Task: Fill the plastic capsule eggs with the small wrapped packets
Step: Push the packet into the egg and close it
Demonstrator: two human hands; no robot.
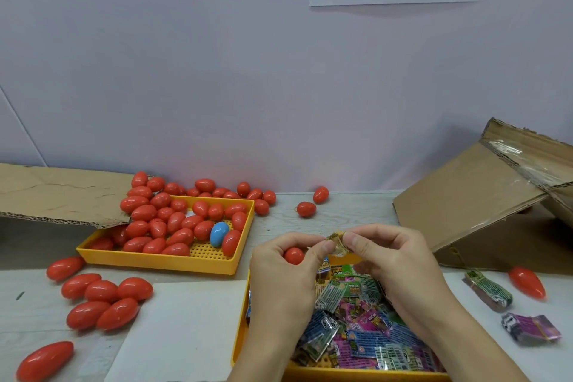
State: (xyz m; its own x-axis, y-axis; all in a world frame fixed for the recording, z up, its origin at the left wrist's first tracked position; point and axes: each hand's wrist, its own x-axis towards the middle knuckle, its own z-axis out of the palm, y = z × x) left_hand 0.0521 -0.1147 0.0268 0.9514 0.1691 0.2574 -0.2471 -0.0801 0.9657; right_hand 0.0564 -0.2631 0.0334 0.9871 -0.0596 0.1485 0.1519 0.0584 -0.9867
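My left hand (286, 270) curls round a red capsule egg (294, 255) in its palm, and its fingertips also pinch a small yellow wrapped packet (336, 242). My right hand (393, 257) pinches the same packet from the right side. Both hands hover above a yellow tray (356, 373) filled with several colourful wrapped packets (356, 319). A second yellow tray (161, 262) at the left holds several red eggs (173, 226) and one blue egg (219, 233).
Loose red eggs (102, 304) lie on the table at the left, behind the left tray and at the far right (527, 282). Two packet bundles (488, 290) (530, 327) lie right of the packet tray. Cardboard boxes stand at the left (59, 195) and right (483, 195). A white sheet (183, 329) lies in front.
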